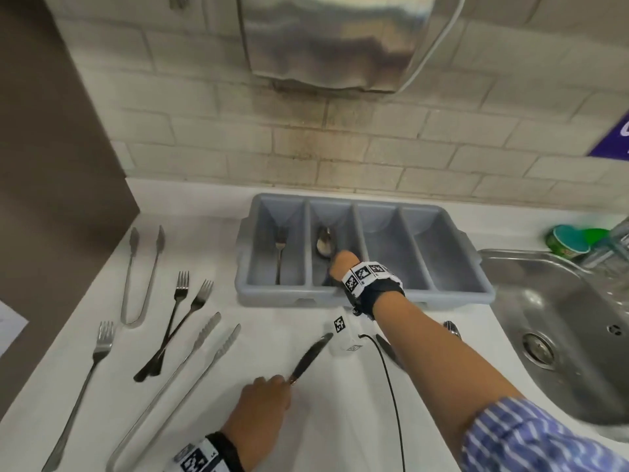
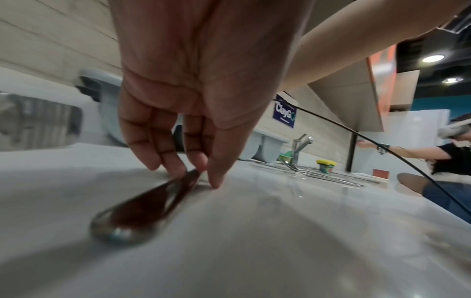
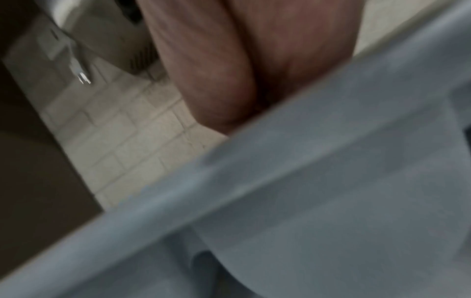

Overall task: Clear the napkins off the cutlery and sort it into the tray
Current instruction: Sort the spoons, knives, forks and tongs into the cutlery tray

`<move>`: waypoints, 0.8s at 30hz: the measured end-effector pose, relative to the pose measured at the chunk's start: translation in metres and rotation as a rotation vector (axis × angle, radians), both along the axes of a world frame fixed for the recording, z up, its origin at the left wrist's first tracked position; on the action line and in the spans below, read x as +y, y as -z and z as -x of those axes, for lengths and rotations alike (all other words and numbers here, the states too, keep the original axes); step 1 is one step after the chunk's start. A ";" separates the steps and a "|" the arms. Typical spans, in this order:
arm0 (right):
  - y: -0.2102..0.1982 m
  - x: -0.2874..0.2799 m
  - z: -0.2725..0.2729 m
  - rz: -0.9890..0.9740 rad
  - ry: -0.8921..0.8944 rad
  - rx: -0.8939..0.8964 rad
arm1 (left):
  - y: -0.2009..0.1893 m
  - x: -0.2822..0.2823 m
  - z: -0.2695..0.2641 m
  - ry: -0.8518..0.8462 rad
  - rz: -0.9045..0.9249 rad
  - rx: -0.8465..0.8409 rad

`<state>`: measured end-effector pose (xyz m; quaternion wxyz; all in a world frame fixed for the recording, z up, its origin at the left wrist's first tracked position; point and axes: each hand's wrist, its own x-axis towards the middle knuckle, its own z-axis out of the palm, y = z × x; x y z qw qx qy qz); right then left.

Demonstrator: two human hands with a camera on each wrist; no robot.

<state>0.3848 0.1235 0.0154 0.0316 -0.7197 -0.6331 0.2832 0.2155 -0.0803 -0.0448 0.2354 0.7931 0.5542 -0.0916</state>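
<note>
A grey four-slot tray (image 1: 366,298) stands against the tiled wall. Its first slot holds a fork (image 1: 279,253) and its second a spoon (image 1: 325,247). My right hand (image 1: 342,264) reaches down into that second slot over the spoon's handle. Its fingers are hidden there, and the right wrist view shows only a blurred palm (image 3: 229,70) and the tray wall (image 3: 331,181). Near the counter's front edge, my left hand (image 1: 284,381) pinches the handle of a table knife (image 1: 311,357) that lies on the counter. In the left wrist view the thumb and fingers (image 2: 178,167) close on the knife (image 2: 142,211).
On the counter to the left lie small tongs (image 1: 139,277), two crossed forks (image 1: 180,321), a single fork (image 1: 88,379) and long tongs (image 1: 177,386). More cutlery (image 1: 388,349) shows under my right forearm. A steel sink (image 1: 561,335) is at the right, with green tubs (image 1: 571,241) behind it.
</note>
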 end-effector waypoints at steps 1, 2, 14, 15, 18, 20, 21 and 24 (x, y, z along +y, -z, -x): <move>0.006 0.002 0.000 0.012 -0.015 -0.027 | 0.002 -0.001 0.007 -0.049 -0.007 -0.050; 0.010 0.004 0.000 0.016 -0.020 -0.044 | 0.004 -0.001 0.012 -0.096 -0.012 -0.084; -0.006 -0.134 -0.049 -0.579 0.111 0.231 | -0.004 0.000 0.030 -0.164 0.063 -0.190; 0.004 -0.150 -0.059 -0.559 0.135 0.183 | -0.008 -0.001 0.034 -0.159 0.075 -0.247; 0.036 -0.184 -0.088 -0.372 0.169 -0.023 | -0.030 0.003 0.036 -0.167 0.102 -0.436; 0.052 -0.201 -0.105 -0.230 0.182 -0.159 | -0.052 0.011 0.023 -0.189 0.096 -0.573; 0.058 -0.208 -0.111 -0.175 0.186 -0.208 | -0.063 0.018 0.013 -0.210 0.083 -0.663; 0.068 -0.220 -0.126 -0.095 0.187 -0.299 | -0.089 0.045 -0.028 -0.257 0.023 -0.838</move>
